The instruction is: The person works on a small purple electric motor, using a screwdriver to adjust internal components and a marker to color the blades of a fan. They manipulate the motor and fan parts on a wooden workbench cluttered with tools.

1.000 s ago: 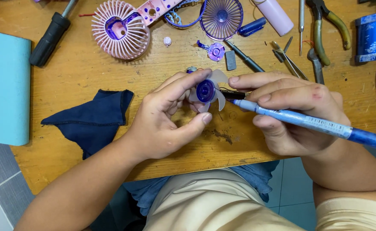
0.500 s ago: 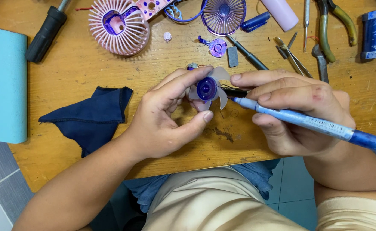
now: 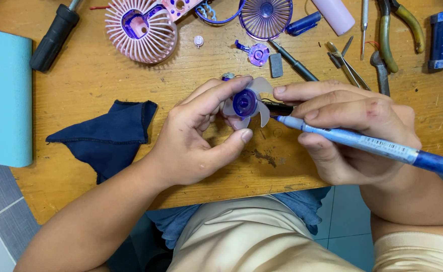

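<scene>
**Fan blade pinched over the desk, pen tip at its side**

Fan blade (image 3: 245, 104), a small translucent impeller with a purple hub, sits above the middle of the wooden desk (image 3: 95, 75), held between the forefinger and thumb of the left hand (image 3: 196, 136). That hand is curled closed around it, forefinger across the top, thumb tip pressing just below the lowest vane. The right hand (image 3: 347, 131) is closed around a blue pen (image 3: 362, 143), gripped in a writing hold, its tip pointing left and lying just beside the blade's right edge; whether it touches cannot be told. A dark, slim piece shows between the right forefinger and the blade, too hidden to name.

Left of the hands lies a crumpled navy cloth (image 3: 108, 138). At the far edge of the desk sit a pink fan grille (image 3: 141, 30), a purple fan grille (image 3: 266, 17), a black-handled screwdriver (image 3: 55, 35), tweezers (image 3: 345, 63) and green-handled pliers (image 3: 395, 30). A light-blue pad (image 3: 5, 95) rests on the desk's left end.
</scene>
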